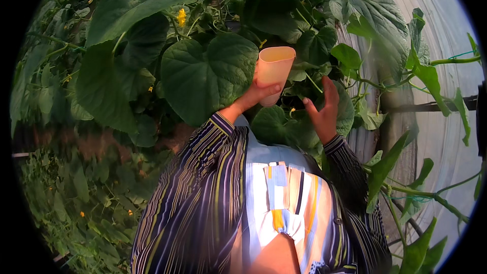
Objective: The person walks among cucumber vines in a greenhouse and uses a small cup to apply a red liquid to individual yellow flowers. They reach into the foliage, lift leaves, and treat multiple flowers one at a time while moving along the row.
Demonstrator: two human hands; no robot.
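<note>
My left hand [255, 93] is closed around a pale orange plastic cup [274, 69] that tapers toward its base. The cup's wide mouth faces up, and it leans slightly; its contents cannot be made out. To the cup's right, my right hand [324, 108] is raised with thumb and fingers apart, holding nothing, among the leaves. A broad green cucumber leaf [209, 74] lies just left of the cup. Another leaf [276, 123] hangs below the hands. Thin stems and small yellow flowers show behind them, such as the flower [182, 18] at upper left.
Large leaves [152, 0] overhang the top of the view. At the right, vines [411, 191] tied with green twine run before a translucent plastic sheet wall [441, 129] and a dark bar [437, 107]. More dense plants [83, 194] grow at the lower left.
</note>
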